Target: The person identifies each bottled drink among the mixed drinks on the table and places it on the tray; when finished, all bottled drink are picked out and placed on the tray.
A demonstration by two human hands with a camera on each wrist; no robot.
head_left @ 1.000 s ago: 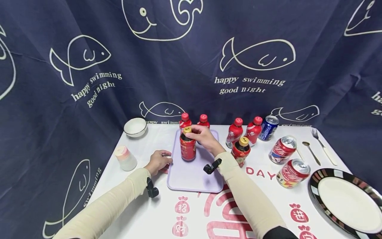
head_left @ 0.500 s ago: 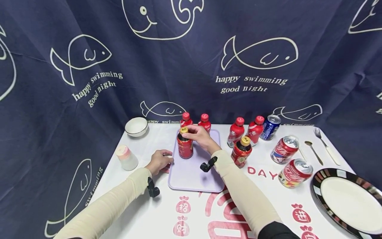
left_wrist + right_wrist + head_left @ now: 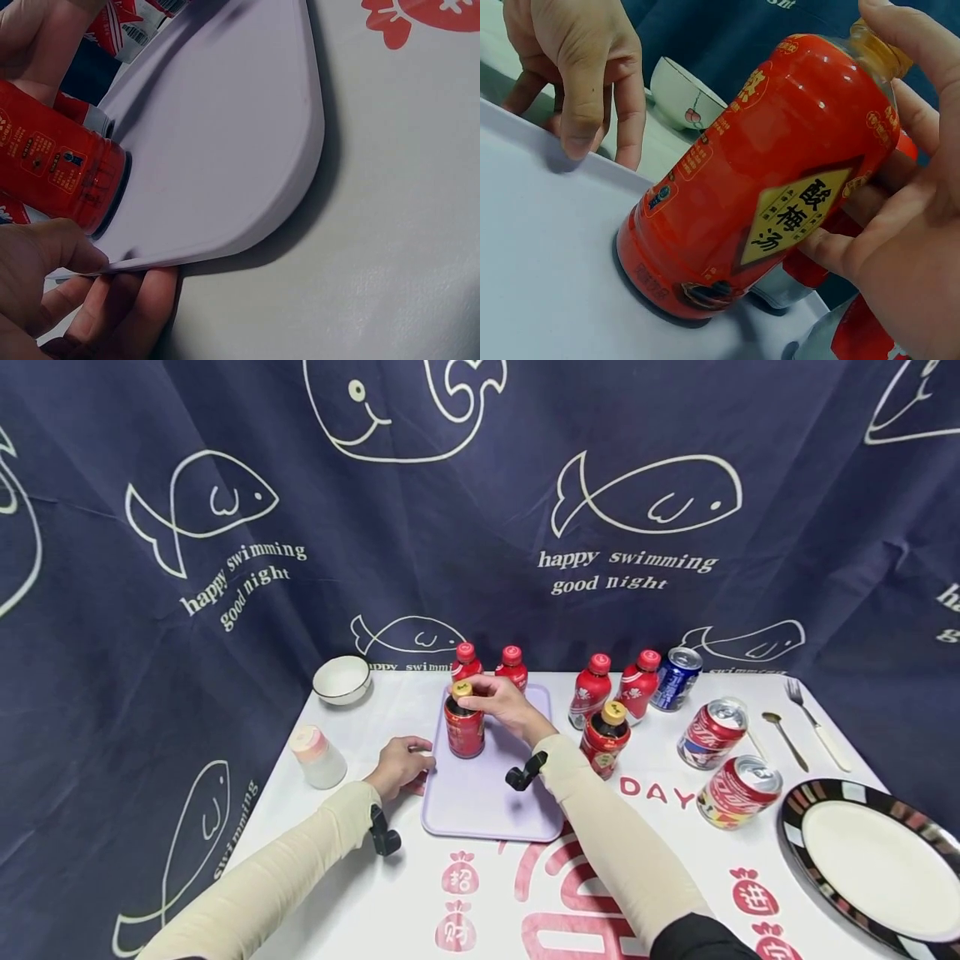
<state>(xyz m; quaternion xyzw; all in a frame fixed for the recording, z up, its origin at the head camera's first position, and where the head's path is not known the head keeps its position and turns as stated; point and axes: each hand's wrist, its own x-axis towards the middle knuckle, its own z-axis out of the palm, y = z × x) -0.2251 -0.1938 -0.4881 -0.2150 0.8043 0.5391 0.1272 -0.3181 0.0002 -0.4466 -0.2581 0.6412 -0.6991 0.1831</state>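
Red 酸梅汤 bottle (image 3: pixel 757 180), finer print unclear, in right hand's (image 3: pixel 512 703) pinch, tray (image 3: pixel 487 806) in left hand's (image 3: pixel 397 767) pinch

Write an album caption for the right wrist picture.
Right hand gripping a red bottle near its yellow cap, left hand holding the edge of the pale tray, white bowl behind.

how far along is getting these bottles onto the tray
Apparently done: two red-capped bottles stand at the far end of the tray. In hand: the right hand holds a gold-capped bottle at the tray; the left hand grips its edge. Perhaps left: a second gold-capped bottle and two more red-capped bottles, off the tray.
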